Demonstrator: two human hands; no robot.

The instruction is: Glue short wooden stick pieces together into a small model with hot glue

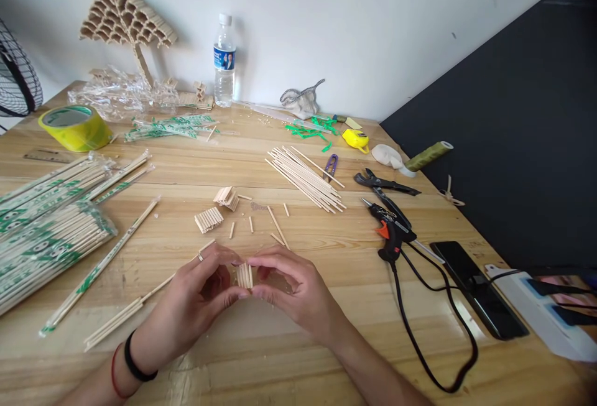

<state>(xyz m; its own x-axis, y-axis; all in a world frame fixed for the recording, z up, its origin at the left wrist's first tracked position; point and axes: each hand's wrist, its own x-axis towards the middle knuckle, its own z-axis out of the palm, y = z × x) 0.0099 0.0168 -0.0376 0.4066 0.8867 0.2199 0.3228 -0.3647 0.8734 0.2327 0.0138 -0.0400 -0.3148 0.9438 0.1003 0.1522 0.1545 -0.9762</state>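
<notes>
Pale wooden table [326,356], two bare hands at work over its near middle. Left hand [205,288]: ring on one finger, black band and red cord at the wrist; thumb and fingers closed on the left side of a small, flat raft of short, pale wooden stick pieces [245,276]. Right hand [289,281] pinches the opposite side, thumb below, fingers above. Raft sits between the fingertips; cannot tell whether it touches the tabletop.

Just beyond: a slatted row of short wooden sticks [208,220], near a small stacked wooden block [226,198]. Farther off, a loose spread of long, thin wooden sticks [305,179]. Right side: black glue gun with orange trigger [394,232], corded, near a black, glossy phone [478,288]. Left side: clear, green-printed plastic packs of sticks [51,257]. At the wall, a clear, blue-labelled plastic bottle [224,61] stands upright.
</notes>
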